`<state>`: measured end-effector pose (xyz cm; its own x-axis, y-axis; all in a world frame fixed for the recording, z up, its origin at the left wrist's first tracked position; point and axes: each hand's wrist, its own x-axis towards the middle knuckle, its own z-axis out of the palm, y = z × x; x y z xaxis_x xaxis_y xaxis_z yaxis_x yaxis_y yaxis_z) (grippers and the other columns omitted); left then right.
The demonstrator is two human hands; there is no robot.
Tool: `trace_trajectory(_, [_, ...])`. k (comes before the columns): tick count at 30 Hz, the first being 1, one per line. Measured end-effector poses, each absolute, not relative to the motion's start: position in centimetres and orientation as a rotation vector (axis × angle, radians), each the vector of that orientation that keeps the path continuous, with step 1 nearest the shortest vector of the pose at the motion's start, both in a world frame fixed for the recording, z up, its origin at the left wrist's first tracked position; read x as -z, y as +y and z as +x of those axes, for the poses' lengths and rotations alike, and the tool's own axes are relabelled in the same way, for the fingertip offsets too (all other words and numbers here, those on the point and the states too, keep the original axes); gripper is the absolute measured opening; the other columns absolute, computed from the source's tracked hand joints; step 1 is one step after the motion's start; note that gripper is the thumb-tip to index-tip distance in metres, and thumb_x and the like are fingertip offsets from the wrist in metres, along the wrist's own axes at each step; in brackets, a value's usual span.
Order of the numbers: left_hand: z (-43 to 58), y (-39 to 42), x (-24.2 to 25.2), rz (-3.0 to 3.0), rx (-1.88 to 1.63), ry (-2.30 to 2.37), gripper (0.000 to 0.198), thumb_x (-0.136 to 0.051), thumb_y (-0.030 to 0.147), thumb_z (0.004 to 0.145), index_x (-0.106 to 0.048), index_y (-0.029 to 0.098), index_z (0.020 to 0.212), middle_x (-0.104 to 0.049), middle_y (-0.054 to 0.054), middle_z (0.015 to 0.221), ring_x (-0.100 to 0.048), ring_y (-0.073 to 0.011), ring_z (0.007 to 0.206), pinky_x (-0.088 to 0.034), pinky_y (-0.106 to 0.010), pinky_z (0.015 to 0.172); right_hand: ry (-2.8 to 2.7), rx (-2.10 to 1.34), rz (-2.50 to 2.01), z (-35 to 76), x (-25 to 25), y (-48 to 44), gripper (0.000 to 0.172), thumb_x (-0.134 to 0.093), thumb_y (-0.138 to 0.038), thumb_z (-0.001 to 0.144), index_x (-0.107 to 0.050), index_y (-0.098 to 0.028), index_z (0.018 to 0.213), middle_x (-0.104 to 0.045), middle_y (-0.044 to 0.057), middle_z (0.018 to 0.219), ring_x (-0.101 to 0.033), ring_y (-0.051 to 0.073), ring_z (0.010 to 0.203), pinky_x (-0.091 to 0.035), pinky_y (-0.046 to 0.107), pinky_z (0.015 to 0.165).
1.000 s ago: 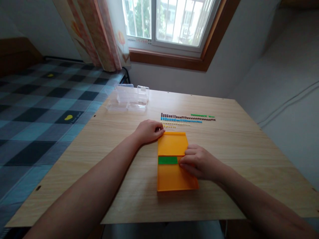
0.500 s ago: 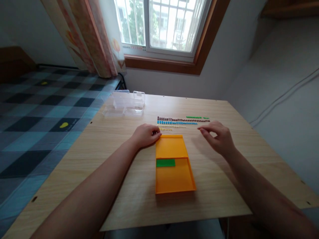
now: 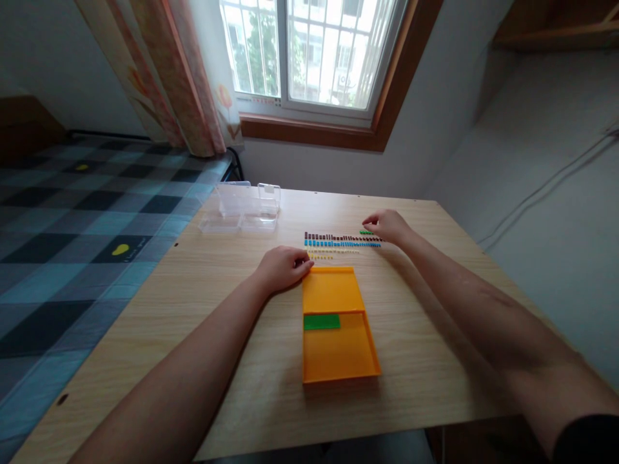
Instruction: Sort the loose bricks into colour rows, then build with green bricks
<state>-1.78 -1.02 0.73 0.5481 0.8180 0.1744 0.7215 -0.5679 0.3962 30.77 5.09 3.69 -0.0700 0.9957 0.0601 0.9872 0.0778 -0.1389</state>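
Observation:
An open orange box (image 3: 338,353) with two shallow halves lies on the table, and a flat green plate (image 3: 322,322) rests in its near half at the left. My left hand (image 3: 285,267) is closed at the box's far left corner, thumb and fingertips on its edge. Farther back, my right hand (image 3: 387,225) is pinched over the left end of a row of small green pieces (image 3: 366,232); its fingertips hide whatever is between them. Nearer to me run rows of tiny dark brown pieces (image 3: 333,237), blue pieces (image 3: 338,244) and yellow pieces (image 3: 322,258).
Clear plastic containers (image 3: 246,216) stand at the table's back left. The wooden table (image 3: 251,386) has a checked bed (image 3: 97,212) along its left side. Behind it are a barred window (image 3: 329,58) and a curtain (image 3: 178,77); a shelf (image 3: 556,35) hangs at upper right.
My right hand has moved away from me and to the left, from beside the rows to the green row. My left hand stays at the box corner. The view has tilted slightly up.

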Motion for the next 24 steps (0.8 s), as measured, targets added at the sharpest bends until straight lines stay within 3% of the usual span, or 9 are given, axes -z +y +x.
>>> trace_trajectory(7, [-1.8, -1.1, -0.8, 2.496, -0.494, 1.287, 0.034, -0.055, 0.045, 0.092, -0.071, 0.021, 0.073, -0.068, -0.002, 0.069, -0.056, -0.0160, 0.062, -0.030, -0.028, 0.058, -2.242, -0.080, -2.133, 29.9, -3.2, 6.4, 0.025, -0.070, -0.031, 0.085, -0.084, -0.022, 0.104, -0.079, 0.008, 0.107, -0.067, 0.020, 0.100, -0.046, 0.023, 0.081])
trace_trajectory(14, [-1.8, -1.0, -0.7, 2.486, -0.494, 1.290, 0.034, -0.055, 0.045, 0.091, -0.070, 0.021, 0.073, -0.068, -0.003, 0.069, -0.055, -0.0155, 0.062, -0.029, -0.028, 0.057, -2.221, -0.175, -2.205, 29.7, -2.8, 7.0, 0.025, -0.070, -0.028, 0.080, -0.084, -0.021, 0.100, -0.080, 0.006, 0.090, -0.068, 0.017, 0.082, -0.044, 0.022, 0.068])
trace_trajectory(24, [-1.8, -1.1, -0.6, 2.481, -0.510, 1.289, 0.032, -0.057, 0.044, 0.091, -0.070, 0.021, 0.073, -0.070, -0.002, 0.071, -0.056, -0.0158, 0.063, -0.030, -0.028, 0.057, -2.222, -0.179, -2.194, 28.8, -2.6, 7.0, 0.027, -0.067, -0.022, 0.077, -0.084, -0.020, 0.098, -0.080, 0.007, 0.090, -0.067, 0.017, 0.081, -0.043, 0.022, 0.067])
